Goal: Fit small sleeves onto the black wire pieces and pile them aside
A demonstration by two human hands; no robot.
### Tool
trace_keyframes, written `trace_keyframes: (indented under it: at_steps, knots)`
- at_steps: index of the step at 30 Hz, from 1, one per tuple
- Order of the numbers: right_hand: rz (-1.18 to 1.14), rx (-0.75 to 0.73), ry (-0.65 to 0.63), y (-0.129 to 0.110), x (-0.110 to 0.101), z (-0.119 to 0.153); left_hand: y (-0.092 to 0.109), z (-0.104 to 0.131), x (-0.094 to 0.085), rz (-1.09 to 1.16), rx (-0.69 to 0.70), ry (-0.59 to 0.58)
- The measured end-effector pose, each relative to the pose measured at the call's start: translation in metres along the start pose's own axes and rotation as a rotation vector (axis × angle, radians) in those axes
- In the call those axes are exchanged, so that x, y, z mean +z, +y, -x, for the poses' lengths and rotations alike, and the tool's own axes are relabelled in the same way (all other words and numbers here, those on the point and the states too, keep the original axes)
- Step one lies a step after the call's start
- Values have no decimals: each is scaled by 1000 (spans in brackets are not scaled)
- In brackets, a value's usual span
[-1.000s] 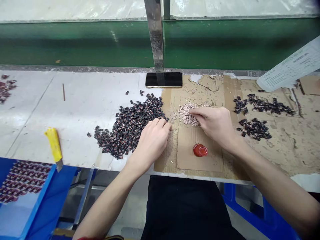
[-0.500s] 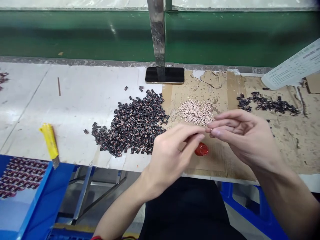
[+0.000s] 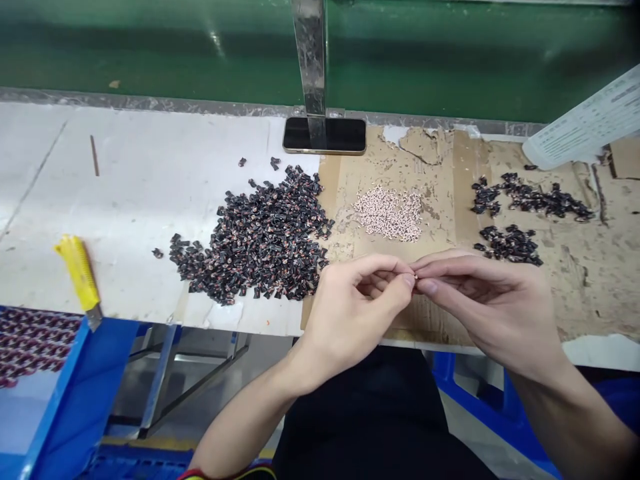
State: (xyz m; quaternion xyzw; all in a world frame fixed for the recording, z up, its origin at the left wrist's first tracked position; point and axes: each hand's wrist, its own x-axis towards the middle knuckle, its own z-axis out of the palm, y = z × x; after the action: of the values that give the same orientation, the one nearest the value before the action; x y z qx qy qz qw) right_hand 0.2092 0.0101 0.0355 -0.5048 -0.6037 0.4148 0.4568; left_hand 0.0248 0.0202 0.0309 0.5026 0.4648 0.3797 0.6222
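Note:
My left hand (image 3: 357, 307) and my right hand (image 3: 493, 303) meet fingertip to fingertip over the cardboard, both closed in a pinch. A tiny pale speck (image 3: 416, 276) shows where the fingers touch; it is too small to name. Just beyond the hands lies a pile of small pinkish-white pieces (image 3: 389, 212). To the left of my left hand spreads a large heap of small black parts with copper-coloured ends (image 3: 265, 240). Past my right hand are two smaller groups of dark parts, one nearer (image 3: 510, 245) and one farther (image 3: 547, 200).
A phone (image 3: 324, 136) lies at the back by a metal post (image 3: 310, 60). A yellow utility knife (image 3: 79, 273) rests at the table's left front edge, above a blue tray (image 3: 63, 400) of reddish parts. A translucent printed container (image 3: 585, 130) leans in from the right.
The view has tilted down and shifted slightly right. My right hand has come lower, its fingertips now against the left's. The red cap seen before is hidden behind my hands; the nearer dark group is uncovered.

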Motion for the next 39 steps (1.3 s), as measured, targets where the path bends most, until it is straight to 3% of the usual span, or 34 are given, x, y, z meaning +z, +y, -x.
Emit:
trace_keyframes:
  at_steps: [3,6,11,14,16,18,21,24,34,36,39]
  knots:
    - [45,-78,-10,5,1,7,4,0,-1,226,-229,-86]
    - [121,-157,-39,9,-1,10,6,-1,-5,322,-346,-143]
    - [305,-315,-157,11,-8,14,3,0,-11,308,-418,-240]
    - [304,-280,-185,11,-10,19,-2,3,-11,301,-410,-268]
    - [250,-188,-154,13,-11,24,-8,6,-10,315,-360,-221]
    - [261,-116,-91,18,-12,28,-15,9,-10,324,-263,-98]
    - [475,-143,-24,27,-14,33,-23,13,-14,271,-93,90]
    - [666,-214,-41,30,-14,35,-26,17,-19,157,6,183]
    - [741,-296,-92,27,-9,33,-24,21,-24,-26,101,236]
    - [641,-239,-47,24,-8,33,-27,24,-21,-74,136,220]
    - [356,-42,39,14,-4,34,-32,28,-11,-109,209,174]
